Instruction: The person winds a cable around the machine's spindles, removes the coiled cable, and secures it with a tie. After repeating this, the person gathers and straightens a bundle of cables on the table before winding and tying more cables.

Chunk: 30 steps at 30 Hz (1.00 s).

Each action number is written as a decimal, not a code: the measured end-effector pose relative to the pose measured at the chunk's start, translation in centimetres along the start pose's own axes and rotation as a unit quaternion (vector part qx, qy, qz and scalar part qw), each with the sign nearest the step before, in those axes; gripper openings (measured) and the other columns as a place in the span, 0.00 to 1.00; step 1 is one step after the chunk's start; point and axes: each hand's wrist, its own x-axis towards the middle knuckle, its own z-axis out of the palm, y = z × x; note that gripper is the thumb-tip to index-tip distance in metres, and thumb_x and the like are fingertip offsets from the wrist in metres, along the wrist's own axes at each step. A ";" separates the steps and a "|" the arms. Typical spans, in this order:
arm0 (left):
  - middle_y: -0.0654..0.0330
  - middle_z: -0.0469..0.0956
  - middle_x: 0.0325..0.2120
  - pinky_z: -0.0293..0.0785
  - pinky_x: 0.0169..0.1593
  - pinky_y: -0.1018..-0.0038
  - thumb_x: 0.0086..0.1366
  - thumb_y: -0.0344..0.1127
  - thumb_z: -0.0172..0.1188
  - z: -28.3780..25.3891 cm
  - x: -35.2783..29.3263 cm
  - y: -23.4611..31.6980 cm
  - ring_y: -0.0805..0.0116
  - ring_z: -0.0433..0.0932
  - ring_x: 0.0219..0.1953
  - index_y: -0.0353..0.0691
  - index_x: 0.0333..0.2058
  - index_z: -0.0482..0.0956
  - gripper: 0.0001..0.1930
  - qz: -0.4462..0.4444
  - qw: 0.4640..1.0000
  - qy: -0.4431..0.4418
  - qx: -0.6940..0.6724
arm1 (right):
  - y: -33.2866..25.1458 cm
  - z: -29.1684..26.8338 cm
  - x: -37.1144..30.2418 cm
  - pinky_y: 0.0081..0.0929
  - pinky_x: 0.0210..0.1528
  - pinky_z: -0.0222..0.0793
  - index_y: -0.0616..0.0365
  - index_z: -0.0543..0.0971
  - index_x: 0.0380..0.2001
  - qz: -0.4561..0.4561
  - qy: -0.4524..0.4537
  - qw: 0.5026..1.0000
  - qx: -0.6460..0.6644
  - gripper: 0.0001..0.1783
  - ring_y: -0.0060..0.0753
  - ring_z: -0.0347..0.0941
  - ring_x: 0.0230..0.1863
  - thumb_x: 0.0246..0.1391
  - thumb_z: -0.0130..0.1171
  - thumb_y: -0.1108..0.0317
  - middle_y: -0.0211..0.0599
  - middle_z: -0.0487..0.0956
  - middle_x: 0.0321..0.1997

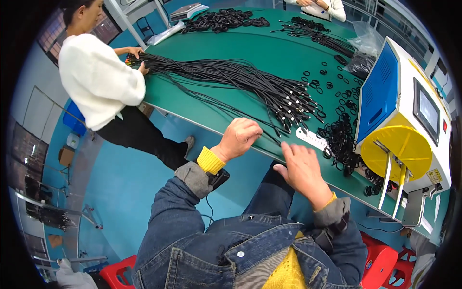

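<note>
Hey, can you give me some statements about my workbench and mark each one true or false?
1. Your left hand pinches a black cable. True.
2. The table is red. False: it is green.
3. Loose black rings lie between the cable bundle and the machine. True.
4. Your right hand grips the machine. False: it is open, apart from the machine.
5. A co-worker in white holds the bundle's left end. True.
6. The machine stands left of the bundle. False: it stands right.

Looking around: blue floor spreading at my 8 o'clock | green table stretching toward 12 | gridded window darkening 10 | red stool standing at 7, red plastic stools clustering at 4
</note>
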 end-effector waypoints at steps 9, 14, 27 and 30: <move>0.58 0.77 0.32 0.70 0.44 0.68 0.49 0.26 0.60 0.3 0.6 -8.5 0.59 0.75 0.35 0.39 0.32 0.78 0.09 -0.249 0.944 -0.062 -0.205 | 3.4 7.3 15.2 0.39 0.41 0.69 0.63 0.69 0.43 0.078 0.118 0.989 -0.032 0.29 0.47 0.70 0.45 0.44 0.61 0.51 0.48 0.74 0.44; 0.52 0.67 0.51 0.65 0.52 0.64 0.53 0.33 0.60 -0.8 2.0 -17.2 0.53 0.65 0.54 0.41 0.50 0.68 0.24 -0.257 0.950 -0.017 0.180 | 5.0 10.0 20.2 0.39 0.42 0.69 0.63 0.70 0.43 0.110 -0.023 0.986 -0.123 0.33 0.47 0.72 0.43 0.39 0.63 0.51 0.48 0.75 0.43; 0.55 0.69 0.46 0.66 0.48 0.63 0.50 0.35 0.62 -3.2 3.6 -22.9 0.54 0.68 0.47 0.50 0.45 0.74 0.20 -0.265 0.919 -0.070 0.282 | 9.5 5.8 26.9 0.41 0.38 0.70 0.62 0.77 0.31 0.057 -0.122 0.987 -0.089 0.17 0.49 0.75 0.37 0.45 0.59 0.58 0.50 0.78 0.31; 0.58 0.74 0.37 0.67 0.45 0.62 0.53 0.36 0.61 -4.6 2.2 -23.6 0.57 0.71 0.41 0.49 0.41 0.76 0.15 -0.228 0.933 -0.032 0.278 | 11.3 4.6 28.7 0.41 0.34 0.69 0.62 0.76 0.31 0.178 -0.238 0.946 0.128 0.17 0.49 0.74 0.31 0.47 0.58 0.58 0.46 0.77 0.28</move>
